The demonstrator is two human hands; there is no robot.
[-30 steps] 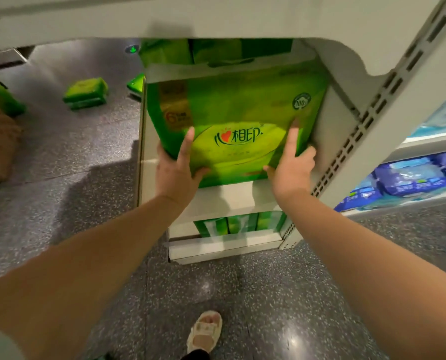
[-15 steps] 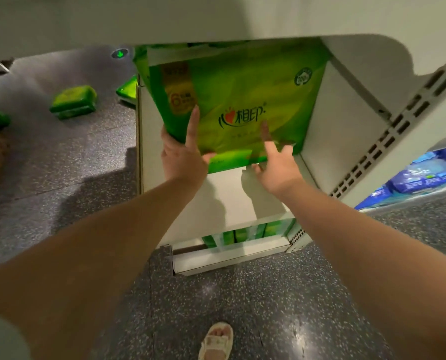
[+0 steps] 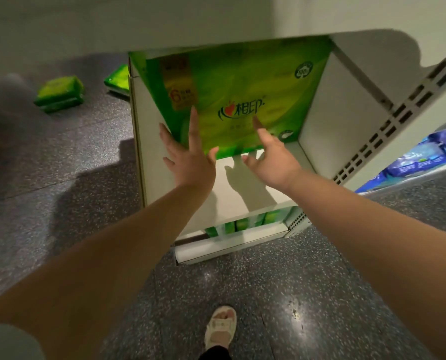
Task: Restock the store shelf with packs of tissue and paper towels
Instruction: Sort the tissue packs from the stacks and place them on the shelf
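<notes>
White shelving (image 3: pixel 242 196) fills your view, and the big green tissue pack (image 3: pixel 245 100) stands on its middle board, set back in the bay, with more green packs (image 3: pixel 245 223) already on the tier below. Your left hand (image 3: pixel 190 162) lies flat on the pack's front, fingers straight and spread, while your right hand (image 3: pixel 271 159) hovers close with fingers loosely curled, holding nothing; whether its forefinger touches, I cannot tell. This pack looks about placed, but small green packs (image 3: pixel 59 93) on the grey floor (image 3: pixel 60 178) remain to shelve

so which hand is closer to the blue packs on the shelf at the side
The right hand. It is at the green tissue pack's lower right, on the side toward the blue packs. The left hand presses the pack's lower left, farther from them.
</notes>
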